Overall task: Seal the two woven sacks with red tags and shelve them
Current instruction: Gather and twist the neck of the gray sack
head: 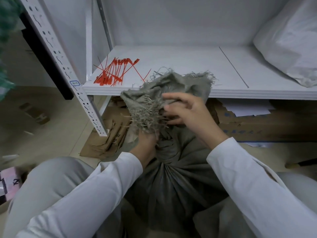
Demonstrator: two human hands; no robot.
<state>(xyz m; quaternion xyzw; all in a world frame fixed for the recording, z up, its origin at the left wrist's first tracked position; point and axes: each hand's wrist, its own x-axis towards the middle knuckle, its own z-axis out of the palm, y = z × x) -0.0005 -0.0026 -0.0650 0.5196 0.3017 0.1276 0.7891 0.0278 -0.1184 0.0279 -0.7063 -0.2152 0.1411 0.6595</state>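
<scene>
sleeves (103,186) frame a grey sack (171,186) standing on the floor between the person's knees, right below the shelf (171,66), probably so it needs only a short lift once closed. left hand (147,143) is clamped round the gathered neck, which keeps the pleats bunched tight enough to take a tie. right hand (188,114) is up on the frayed mouth, fingers half spread; whether it pinches the cloth or only presses it i cannot tell. it looks to be tidying loose fringe out of the way. red tags (111,71) lie in a loose heap at the shelf's near left corner, handy for the free hand, none on the sack yet. a white bag (288,48) leans at the shelf's right end; whether it is the second sack is unclear. sealing, i judge, has barely begun.
</scene>
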